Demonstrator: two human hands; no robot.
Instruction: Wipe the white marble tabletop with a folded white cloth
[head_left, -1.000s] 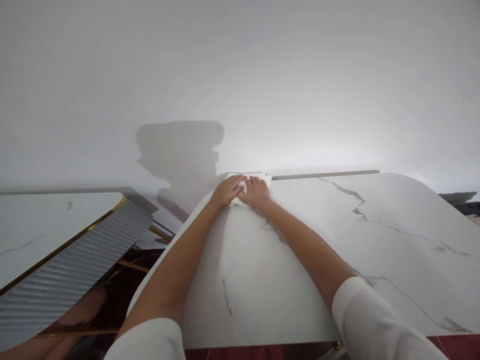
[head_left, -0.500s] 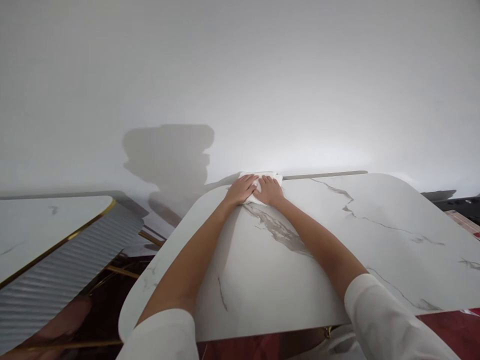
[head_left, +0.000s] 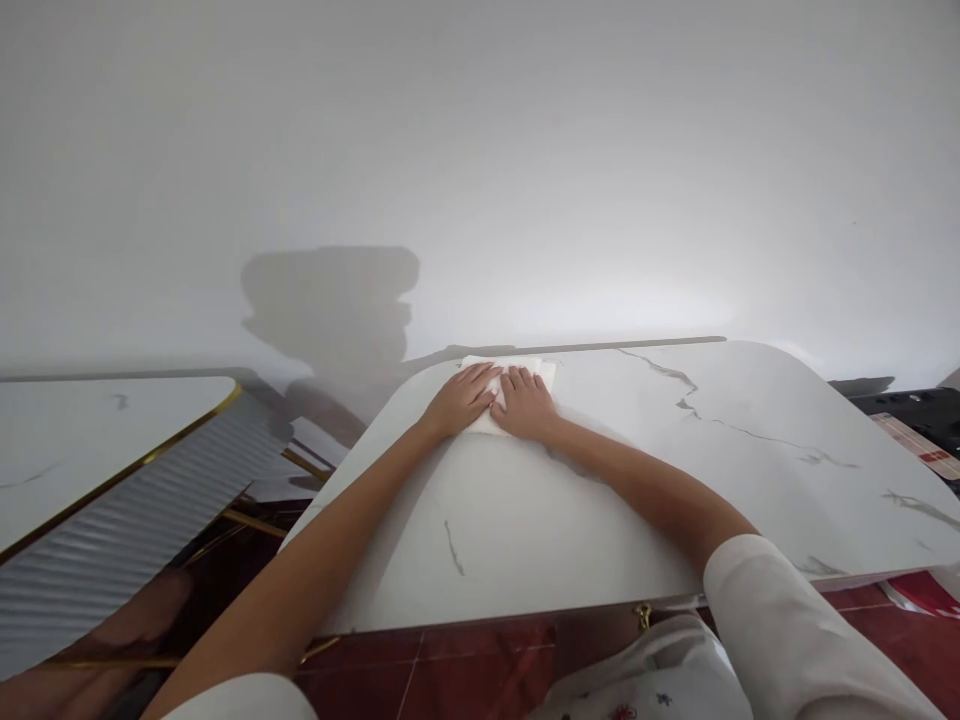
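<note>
A folded white cloth (head_left: 541, 372) lies flat on the white marbled tabletop (head_left: 480, 530), near its back edge by the wall. My left hand (head_left: 463, 399) rests palm down on the cloth's left part, its fingers laid out over it. Beside it, my right hand (head_left: 523, 402) presses flat on the cloth, fingers apart and pointing away from me. The two thumbs are close together in the middle. Parts of the cloth show behind, between and just below the hands.
At the left stands another marbled table (head_left: 97, 430) with a gold edge and a grey ribbed side. A plain wall (head_left: 525, 180) rises behind both tables. Black equipment (head_left: 915, 410) sits at the far right. Dark red floor tiles (head_left: 450, 670) show below.
Both hands and the cloth have moved slightly left and nearer to me, away from the back edge. The view has shifted a little, showing more floor at the bottom.
</note>
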